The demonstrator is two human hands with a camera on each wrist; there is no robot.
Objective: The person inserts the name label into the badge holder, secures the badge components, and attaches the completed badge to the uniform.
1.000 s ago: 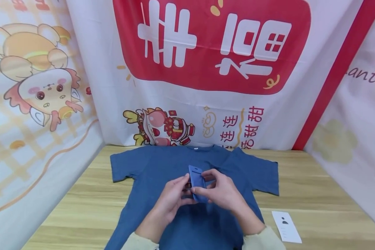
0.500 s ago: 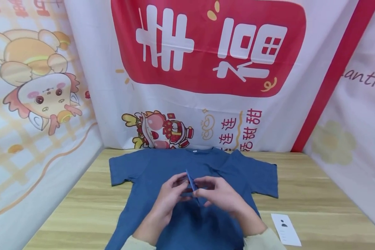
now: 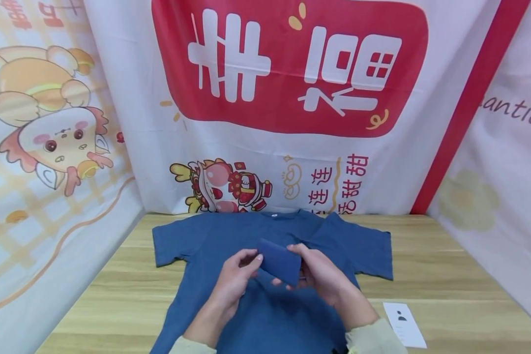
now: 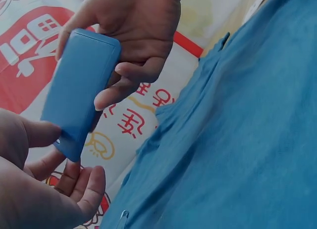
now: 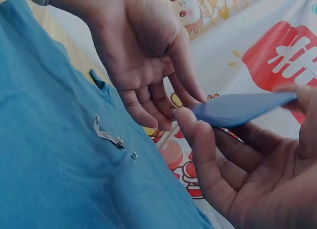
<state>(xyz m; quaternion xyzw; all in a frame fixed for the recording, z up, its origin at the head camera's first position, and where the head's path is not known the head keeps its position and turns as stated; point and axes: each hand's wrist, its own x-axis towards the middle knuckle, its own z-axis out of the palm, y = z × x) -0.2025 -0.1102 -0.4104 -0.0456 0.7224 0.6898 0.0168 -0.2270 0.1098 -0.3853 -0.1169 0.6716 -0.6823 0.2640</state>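
A flat blue badge holder (image 3: 280,261) is held between both hands over a dark blue T-shirt (image 3: 287,319). My left hand (image 3: 233,278) pinches one end, its thumb lying on the broad face in the left wrist view. At the other end, my right hand (image 3: 322,273) grips the holder, thumb along one edge and fingers beneath. The head view shows a plain broad side of the holder; the right wrist view sees it nearly edge-on. A small metal clip (image 5: 108,135) shows against the shirt in the right wrist view.
The T-shirt lies spread on a wood-grain table (image 3: 115,300), collar at the back. A white card (image 3: 404,324) with a person icon rests at the right front. Printed cloth (image 3: 287,162) hangs behind and on both sides.
The badge holder has turned from a windowed side, through edge-on, to a plain side facing the head camera. The right hand has turned with it; both hands keep hold.
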